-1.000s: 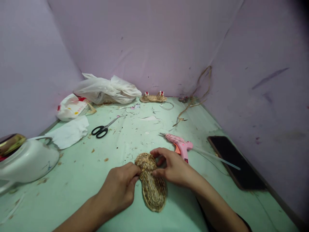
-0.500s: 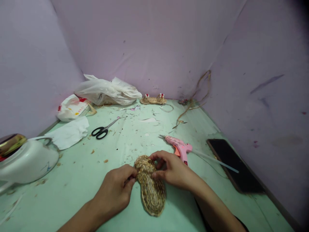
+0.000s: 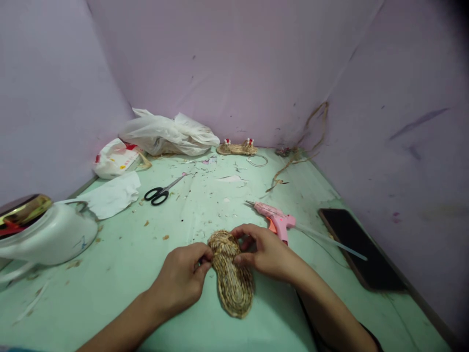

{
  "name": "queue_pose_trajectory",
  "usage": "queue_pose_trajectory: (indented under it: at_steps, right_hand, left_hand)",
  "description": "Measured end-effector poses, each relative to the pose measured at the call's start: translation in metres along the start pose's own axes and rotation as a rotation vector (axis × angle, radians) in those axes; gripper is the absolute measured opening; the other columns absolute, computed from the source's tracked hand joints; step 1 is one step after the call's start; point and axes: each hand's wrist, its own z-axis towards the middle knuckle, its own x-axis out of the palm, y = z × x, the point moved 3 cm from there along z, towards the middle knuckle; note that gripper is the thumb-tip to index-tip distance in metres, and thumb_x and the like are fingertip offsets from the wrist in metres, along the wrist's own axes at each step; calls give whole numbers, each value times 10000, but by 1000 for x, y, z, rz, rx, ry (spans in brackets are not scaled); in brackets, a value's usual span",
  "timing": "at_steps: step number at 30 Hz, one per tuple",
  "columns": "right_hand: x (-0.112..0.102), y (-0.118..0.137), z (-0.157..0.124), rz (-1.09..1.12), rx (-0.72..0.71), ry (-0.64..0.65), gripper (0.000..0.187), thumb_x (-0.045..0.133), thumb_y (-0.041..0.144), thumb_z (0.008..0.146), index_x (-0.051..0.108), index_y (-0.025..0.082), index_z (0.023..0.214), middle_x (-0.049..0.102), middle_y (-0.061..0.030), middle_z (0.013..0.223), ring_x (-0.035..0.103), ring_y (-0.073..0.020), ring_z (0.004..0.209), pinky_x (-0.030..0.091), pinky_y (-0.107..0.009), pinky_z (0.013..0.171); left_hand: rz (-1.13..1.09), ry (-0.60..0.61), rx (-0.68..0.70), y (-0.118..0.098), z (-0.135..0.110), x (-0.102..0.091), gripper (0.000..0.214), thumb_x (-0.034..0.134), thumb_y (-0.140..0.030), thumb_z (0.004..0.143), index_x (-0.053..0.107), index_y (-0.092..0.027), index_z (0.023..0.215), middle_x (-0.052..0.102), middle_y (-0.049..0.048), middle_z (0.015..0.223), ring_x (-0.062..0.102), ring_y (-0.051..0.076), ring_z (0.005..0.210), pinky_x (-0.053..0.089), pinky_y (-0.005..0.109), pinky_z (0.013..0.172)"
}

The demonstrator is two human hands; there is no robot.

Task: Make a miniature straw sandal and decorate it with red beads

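A small woven straw slipper [image 3: 234, 283] lies on the green tabletop, its strap end pointing away from me. My left hand [image 3: 185, 274] pinches the slipper's left edge near the strap, fingers closed. From the other side, my right hand [image 3: 262, 252] curls over the right edge, thumb on the sole and fingertips at the strap, gripping it. Just beyond my right hand lies a pink glue gun [image 3: 273, 215] with a clear glue stick [image 3: 333, 242] sticking out of its back.
Black-handled scissors [image 3: 161, 193] lie left of centre. A white pot-like container [image 3: 54, 234] stands at left, near crumpled tissue [image 3: 113, 195]. Plastic bags [image 3: 168, 134], a finished-looking slipper [image 3: 236, 149] and twine [image 3: 282, 171] sit at the back. A phone [image 3: 362, 249] lies at right.
The whole view has shifted slightly, so everything appears a little further right and higher. Both hands keep the same hold on the slipper.
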Motion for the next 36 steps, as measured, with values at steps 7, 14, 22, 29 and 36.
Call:
queue_pose_trajectory:
  at_steps: [7, 14, 22, 29, 36]
  right_hand:
    - [2, -1, -1, 26, 45, -22, 380, 702, 126, 596, 571, 185, 947, 621, -3, 791, 610, -157, 693, 486, -294, 637]
    - [8, -1, 0, 80, 105, -57, 467, 705, 112, 579, 521, 158, 1005, 600, -1, 767, 603, -149, 655, 491, -285, 601]
    - [16, -2, -2, 109, 104, -48, 572, 692, 124, 604, 495, 156, 1140, 618, -16, 802, 607, -150, 630, 471, -276, 570]
    - [4, 3, -7, -21, 102, -32, 486, 680, 169, 637, 557, 156, 1107, 635, -48, 884, 605, -163, 674, 481, -305, 634]
    - [1, 8, -10, -106, -43, -160, 355, 675, 200, 690, 612, 182, 1039, 643, -65, 982, 602, -185, 766, 488, -349, 736]
  left_hand:
    - [-58, -24, -26, 1, 3, -1, 94, 503, -138, 729, 558, -186, 670, 500, -50, 548, 459, 109, 520, 366, 218, 514]
    - [-94, -94, -24, 4, 5, 0, 121, 489, -135, 741, 577, -176, 669, 524, -41, 551, 475, 108, 523, 383, 222, 524]
    - [-136, -64, -100, 10, 23, -9, 134, 470, -148, 731, 595, -168, 687, 573, -19, 583, 509, 125, 559, 395, 241, 545]
    - [-159, -21, -143, 9, 24, -10, 105, 490, -165, 701, 594, -155, 693, 507, -36, 540, 450, 107, 518, 344, 222, 497]
    - [-200, 25, -227, 10, 23, -8, 81, 528, -209, 693, 581, -151, 675, 500, -40, 538, 423, 101, 521, 321, 220, 491]
